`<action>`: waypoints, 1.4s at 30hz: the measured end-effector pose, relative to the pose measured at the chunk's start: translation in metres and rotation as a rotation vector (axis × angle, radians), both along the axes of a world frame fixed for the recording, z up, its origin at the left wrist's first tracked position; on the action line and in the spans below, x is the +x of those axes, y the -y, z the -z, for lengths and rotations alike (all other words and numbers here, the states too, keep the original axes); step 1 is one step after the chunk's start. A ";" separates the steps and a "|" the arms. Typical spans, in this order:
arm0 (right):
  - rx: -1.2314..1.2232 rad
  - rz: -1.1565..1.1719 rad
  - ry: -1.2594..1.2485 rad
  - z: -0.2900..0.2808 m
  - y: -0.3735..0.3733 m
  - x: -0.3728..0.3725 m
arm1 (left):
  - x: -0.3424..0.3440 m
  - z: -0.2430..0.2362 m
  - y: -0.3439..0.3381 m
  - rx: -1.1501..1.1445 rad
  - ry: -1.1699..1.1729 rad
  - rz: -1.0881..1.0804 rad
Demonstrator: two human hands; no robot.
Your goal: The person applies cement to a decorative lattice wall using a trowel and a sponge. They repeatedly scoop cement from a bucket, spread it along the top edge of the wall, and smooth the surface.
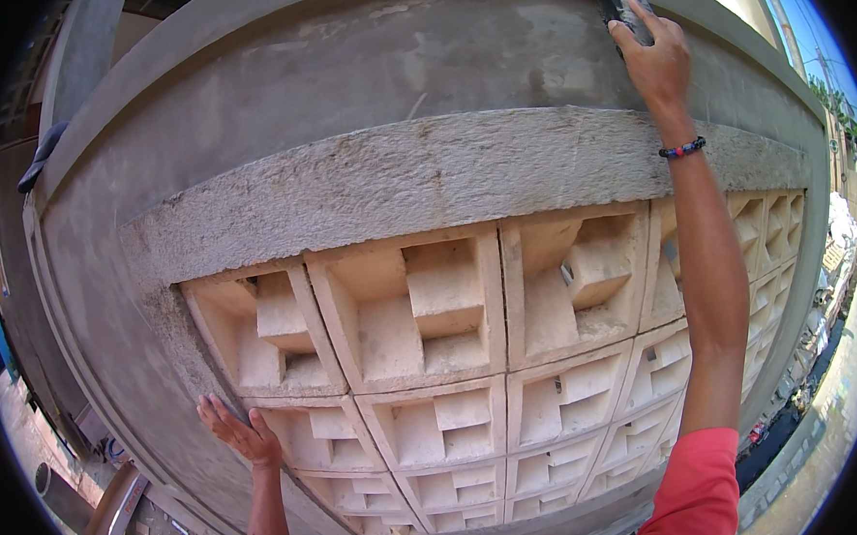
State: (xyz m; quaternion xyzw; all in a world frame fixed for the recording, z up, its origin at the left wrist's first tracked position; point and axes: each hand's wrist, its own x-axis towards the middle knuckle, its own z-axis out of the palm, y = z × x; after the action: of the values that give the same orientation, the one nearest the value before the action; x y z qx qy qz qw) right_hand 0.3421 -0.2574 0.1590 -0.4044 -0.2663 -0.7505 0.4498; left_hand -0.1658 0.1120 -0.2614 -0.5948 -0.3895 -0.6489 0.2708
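My right hand (658, 57), at the end of a raised arm, grips a dark, plaster-smeared flat block (614, 4). It holds the block against the upper part of the grey plastered wall (362, 61), just under the top ledge. The block's exact kind is hard to tell. Lower left, my left hand (242, 432) lies with fingers stretched out at the rough border beside the breeze blocks, holding nothing. Cream breeze blocks (500, 378) fill the recessed panel between my arms. Above them runs a rough, unsmoothed cement band (384, 183).
A raised ledge (238, 25) frames the wall's top and left. A dark object (42, 155) rests on the left corner. Lower left stand a dark pipe (58, 495) and a brown curved object (118, 498). Rubble and white sacks (840, 231) lie along the right, beside a paved strip.
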 end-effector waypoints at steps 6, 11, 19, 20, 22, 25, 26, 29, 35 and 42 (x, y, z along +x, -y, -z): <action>0.041 -0.112 0.020 0.005 -0.013 -0.039 | -0.004 0.000 0.000 0.037 -0.005 0.018; 0.030 -0.086 0.018 0.004 -0.019 -0.048 | -0.005 0.000 0.000 0.034 -0.002 0.017; 0.075 -0.103 0.016 0.004 -0.034 -0.063 | -0.002 -0.002 0.001 0.063 0.023 0.011; 0.070 -0.111 0.018 0.004 -0.035 -0.066 | -0.002 -0.002 0.001 0.062 0.025 0.010; 0.061 -0.113 0.019 0.004 -0.042 -0.074 | -0.003 -0.002 0.002 0.057 0.025 0.004; 0.059 -0.114 0.025 0.003 -0.046 -0.078 | -0.004 -0.001 0.000 0.064 0.020 0.026; 0.061 -0.114 0.027 0.002 -0.047 -0.079 | -0.004 0.000 0.000 0.062 0.020 0.028; 0.050 -0.118 0.028 0.004 -0.052 -0.089 | -0.005 -0.001 0.001 0.060 0.018 0.026; 0.065 -0.117 0.050 0.002 -0.064 -0.099 | -0.005 -0.001 0.001 0.033 0.014 0.031; 0.058 -0.104 0.045 0.000 -0.083 -0.117 | -0.006 -0.001 0.002 0.013 0.006 0.048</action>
State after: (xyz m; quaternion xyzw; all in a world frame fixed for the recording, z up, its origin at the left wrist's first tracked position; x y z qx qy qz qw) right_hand 0.2254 -0.1745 0.1591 -0.3597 -0.2753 -0.7425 0.4936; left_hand -0.1716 0.1100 -0.2606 -0.6003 -0.3718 -0.6595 0.2578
